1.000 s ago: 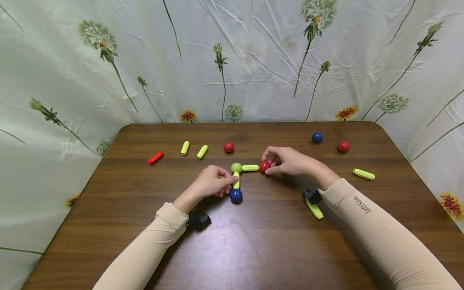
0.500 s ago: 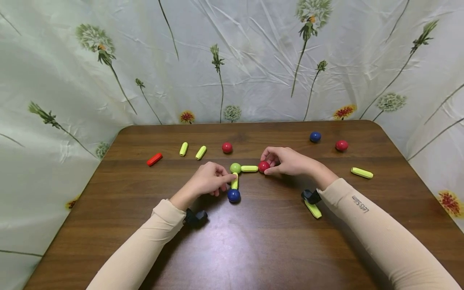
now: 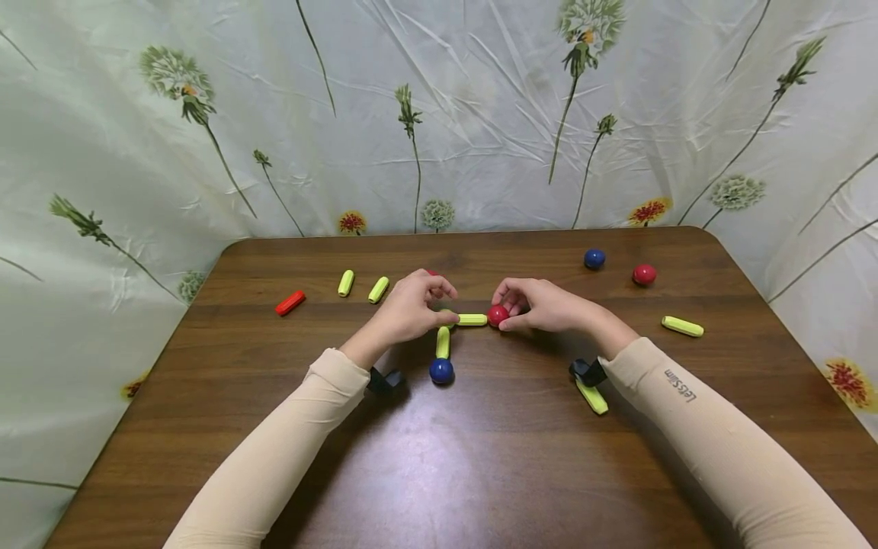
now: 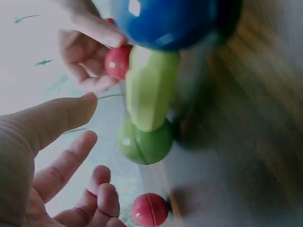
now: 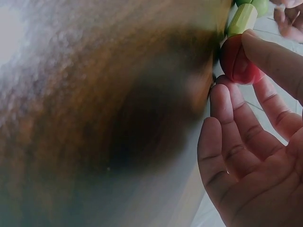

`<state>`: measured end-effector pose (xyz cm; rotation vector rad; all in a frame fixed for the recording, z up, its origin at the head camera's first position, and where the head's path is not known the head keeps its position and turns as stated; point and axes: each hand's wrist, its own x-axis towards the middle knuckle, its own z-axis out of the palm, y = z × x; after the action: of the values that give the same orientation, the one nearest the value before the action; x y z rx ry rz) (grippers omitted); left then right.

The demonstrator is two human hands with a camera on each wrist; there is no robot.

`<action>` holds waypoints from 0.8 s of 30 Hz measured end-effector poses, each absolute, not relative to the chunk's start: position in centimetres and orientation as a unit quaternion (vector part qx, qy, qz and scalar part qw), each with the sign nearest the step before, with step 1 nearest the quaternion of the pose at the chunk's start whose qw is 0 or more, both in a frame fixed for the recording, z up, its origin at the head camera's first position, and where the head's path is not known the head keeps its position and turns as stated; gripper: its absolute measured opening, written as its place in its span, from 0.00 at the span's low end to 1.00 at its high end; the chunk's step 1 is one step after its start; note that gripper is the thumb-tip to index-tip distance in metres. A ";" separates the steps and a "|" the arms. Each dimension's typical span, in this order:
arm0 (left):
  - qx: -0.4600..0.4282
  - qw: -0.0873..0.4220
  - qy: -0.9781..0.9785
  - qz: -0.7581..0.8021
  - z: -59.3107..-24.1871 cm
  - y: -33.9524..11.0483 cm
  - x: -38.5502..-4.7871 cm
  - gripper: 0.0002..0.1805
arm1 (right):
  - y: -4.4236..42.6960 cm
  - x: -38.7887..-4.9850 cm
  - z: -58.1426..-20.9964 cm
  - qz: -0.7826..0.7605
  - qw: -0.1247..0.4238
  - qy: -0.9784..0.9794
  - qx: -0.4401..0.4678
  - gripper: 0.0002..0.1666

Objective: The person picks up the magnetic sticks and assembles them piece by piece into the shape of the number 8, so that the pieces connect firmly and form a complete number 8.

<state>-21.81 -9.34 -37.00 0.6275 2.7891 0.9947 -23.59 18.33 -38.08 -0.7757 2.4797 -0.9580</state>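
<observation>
An L-shaped joined piece lies on the table. Its corner is a green ball [image 4: 146, 144], mostly covered by my left hand in the head view. One yellow ridged stick [image 3: 472, 319] runs from it to a red ball [image 3: 498, 316], another yellow stick [image 3: 443, 343] to a blue ball [image 3: 441, 371]. My right hand [image 3: 542, 305] pinches that red ball between thumb and fingers. Over the corner hovers my left hand [image 3: 409, 309], thumb and fingers apart; its wrist view has nothing between them.
Two yellow sticks [image 3: 346, 283] and a red stick [image 3: 290, 303] lie back left. A second red ball [image 4: 150, 209] sits behind my left hand. Toward the right are a blue ball [image 3: 594, 258], a red ball [image 3: 644, 274] and a yellow stick [image 3: 682, 326]. Another stick [image 3: 591, 396] lies under my right wrist.
My left hand has let go of the stick leading to the blue ball and moved away from me, up to the green corner ball. The right hand keeps its pinch on the red ball.
</observation>
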 end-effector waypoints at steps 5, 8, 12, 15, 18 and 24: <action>0.219 0.074 0.938 0.260 -37.8 -8.5 -22.8 0.19 | 18.3 -23.6 -38.2 -0.344 0.185 0.878 -0.277 0.20; 0.219 0.089 0.940 0.248 -38.1 -8.3 -23.1 0.17 | 18.3 -23.5 -38.2 -0.345 0.185 0.878 -0.276 0.20; 0.221 0.098 0.939 0.244 -38.3 -8.1 -23.2 0.13 | 18.3 -23.6 -38.2 -0.346 0.183 0.878 -0.276 0.19; 0.220 0.098 0.939 0.248 -38.5 -8.0 -23.3 0.08 | 18.4 -23.6 -38.2 -0.345 0.183 0.879 -0.274 0.20; 0.220 0.096 0.936 0.258 -38.7 -8.0 -23.4 0.06 | 18.4 -23.7 -38.2 -0.346 0.182 0.879 -0.274 0.20; 0.221 0.089 0.932 0.273 -39.0 -7.9 -23.7 0.07 | 18.4 -23.7 -38.3 -0.349 0.180 0.878 -0.274 0.20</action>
<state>-23.69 -7.95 -39.02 0.6566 2.7722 0.8124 -23.71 18.44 -38.31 -0.7745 2.4795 -0.9873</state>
